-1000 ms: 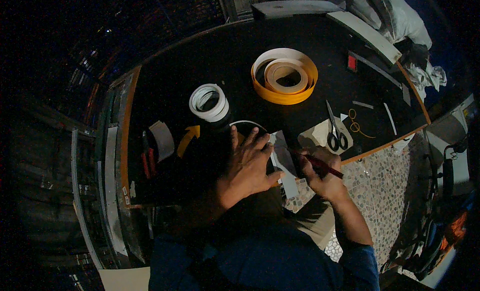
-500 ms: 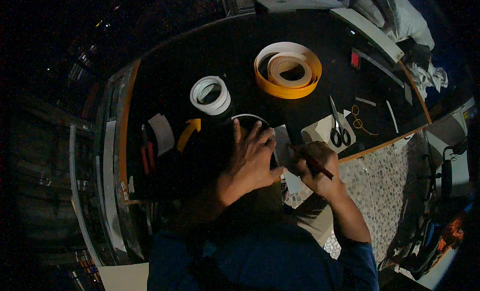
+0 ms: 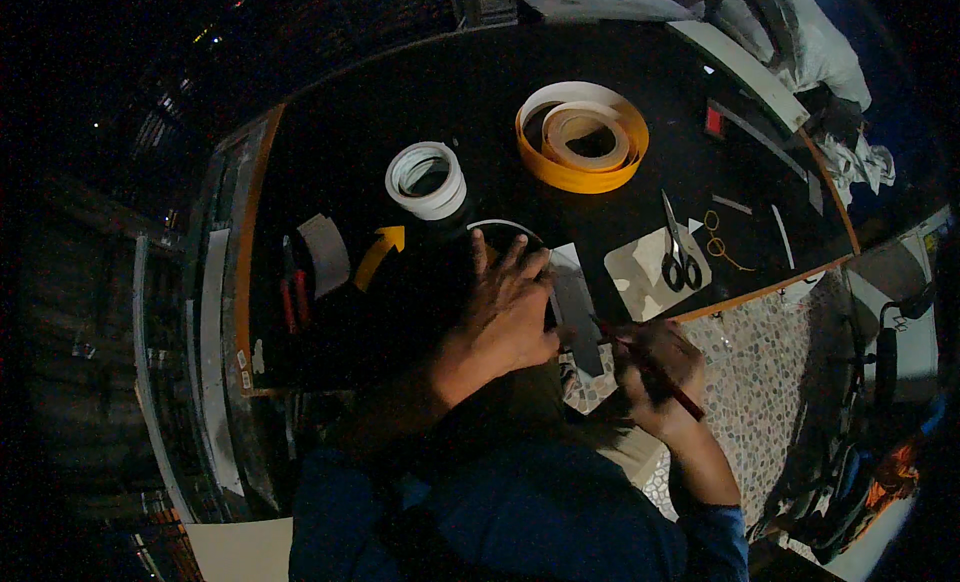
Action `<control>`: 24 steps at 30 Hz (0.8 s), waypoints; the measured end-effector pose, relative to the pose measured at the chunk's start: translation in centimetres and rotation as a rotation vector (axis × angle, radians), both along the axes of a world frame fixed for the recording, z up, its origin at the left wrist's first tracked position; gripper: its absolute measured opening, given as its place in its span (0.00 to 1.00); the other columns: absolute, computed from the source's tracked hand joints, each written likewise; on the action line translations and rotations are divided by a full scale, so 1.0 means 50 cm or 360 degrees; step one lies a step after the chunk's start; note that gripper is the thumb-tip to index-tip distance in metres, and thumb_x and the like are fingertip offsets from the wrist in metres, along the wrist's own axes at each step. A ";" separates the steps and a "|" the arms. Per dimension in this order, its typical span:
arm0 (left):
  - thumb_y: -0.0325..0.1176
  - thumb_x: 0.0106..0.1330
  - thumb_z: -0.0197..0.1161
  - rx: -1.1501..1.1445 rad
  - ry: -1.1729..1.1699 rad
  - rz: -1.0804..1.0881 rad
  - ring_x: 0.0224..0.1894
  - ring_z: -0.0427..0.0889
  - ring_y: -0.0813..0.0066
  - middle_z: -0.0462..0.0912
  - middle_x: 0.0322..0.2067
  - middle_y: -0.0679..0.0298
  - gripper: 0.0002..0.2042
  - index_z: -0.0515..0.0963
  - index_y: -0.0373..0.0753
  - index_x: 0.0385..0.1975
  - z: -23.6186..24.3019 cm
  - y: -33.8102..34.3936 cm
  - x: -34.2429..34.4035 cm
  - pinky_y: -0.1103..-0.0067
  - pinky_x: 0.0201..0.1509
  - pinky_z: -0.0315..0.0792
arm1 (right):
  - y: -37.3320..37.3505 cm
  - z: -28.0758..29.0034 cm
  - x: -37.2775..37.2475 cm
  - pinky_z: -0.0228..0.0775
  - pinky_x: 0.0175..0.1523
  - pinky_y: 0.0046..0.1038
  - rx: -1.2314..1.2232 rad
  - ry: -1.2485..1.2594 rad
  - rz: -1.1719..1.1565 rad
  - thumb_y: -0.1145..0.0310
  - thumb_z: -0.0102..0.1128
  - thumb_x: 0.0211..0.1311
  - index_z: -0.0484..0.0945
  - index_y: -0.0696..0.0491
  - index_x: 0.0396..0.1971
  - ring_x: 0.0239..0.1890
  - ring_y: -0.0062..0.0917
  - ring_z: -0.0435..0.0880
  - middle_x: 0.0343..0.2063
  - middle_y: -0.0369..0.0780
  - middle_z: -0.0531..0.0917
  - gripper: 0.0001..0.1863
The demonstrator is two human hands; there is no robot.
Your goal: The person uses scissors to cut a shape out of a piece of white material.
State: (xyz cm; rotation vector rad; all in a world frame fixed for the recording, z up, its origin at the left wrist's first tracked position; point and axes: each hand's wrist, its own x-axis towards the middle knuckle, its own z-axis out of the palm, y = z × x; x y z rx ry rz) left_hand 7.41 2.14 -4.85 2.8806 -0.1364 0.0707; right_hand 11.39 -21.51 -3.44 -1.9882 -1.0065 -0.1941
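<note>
My left hand (image 3: 503,307) lies with fingers spread on a dark area at the table's near edge. A thin white curved edge (image 3: 505,223) shows just past its fingertips; what it belongs to is too dark to make out. Beside the thumb, a flat grey strip (image 3: 572,292) with a pale far end juts over the table edge. My right hand (image 3: 662,372) is closed around a dark red pencil (image 3: 678,394), its tip at the strip's right edge. Near this hand, black-handled scissors (image 3: 677,257) rest on a pale, patchy sheet (image 3: 640,279).
White tape rolls (image 3: 427,182) and a yellow-and-white coiled band (image 3: 583,172) stand farther back on the black table (image 3: 400,92). Left lie red-handled pliers (image 3: 295,300), a grey curved piece (image 3: 325,254) and a yellow arrow (image 3: 381,256). A yellow cord (image 3: 715,244) lies right.
My right hand has moved right and toward me with the pencil, uncovering more of the grey strip and the pale sheet. My left hand stays almost in place.
</note>
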 end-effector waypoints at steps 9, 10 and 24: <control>0.51 0.56 0.71 -0.0018 -0.0092 -0.0055 0.76 0.58 0.44 0.69 0.68 0.47 0.33 0.81 0.28 0.53 -0.009 0.011 -0.008 0.34 0.76 0.30 | 0.088 -0.047 0.003 0.76 0.42 0.40 -0.0086 0.0010 0.0050 0.74 0.67 0.51 0.84 0.59 0.42 0.33 0.46 0.85 0.32 0.48 0.87 0.16; 0.49 0.56 0.71 -0.0034 -0.0089 -0.0053 0.76 0.58 0.44 0.69 0.68 0.46 0.32 0.81 0.28 0.53 -0.012 0.012 -0.008 0.34 0.76 0.30 | 0.095 -0.038 0.004 0.76 0.42 0.38 -0.0081 -0.0050 0.0056 0.75 0.67 0.51 0.85 0.60 0.41 0.33 0.45 0.86 0.31 0.48 0.88 0.15; 0.63 0.50 0.71 0.0015 -0.0240 -0.0080 0.76 0.58 0.41 0.69 0.69 0.48 0.42 0.78 0.37 0.60 -0.042 0.017 -0.015 0.31 0.75 0.32 | 0.122 -0.049 0.025 0.76 0.39 0.39 -0.0282 -0.0224 0.0165 0.73 0.69 0.51 0.84 0.59 0.44 0.34 0.47 0.85 0.33 0.49 0.87 0.18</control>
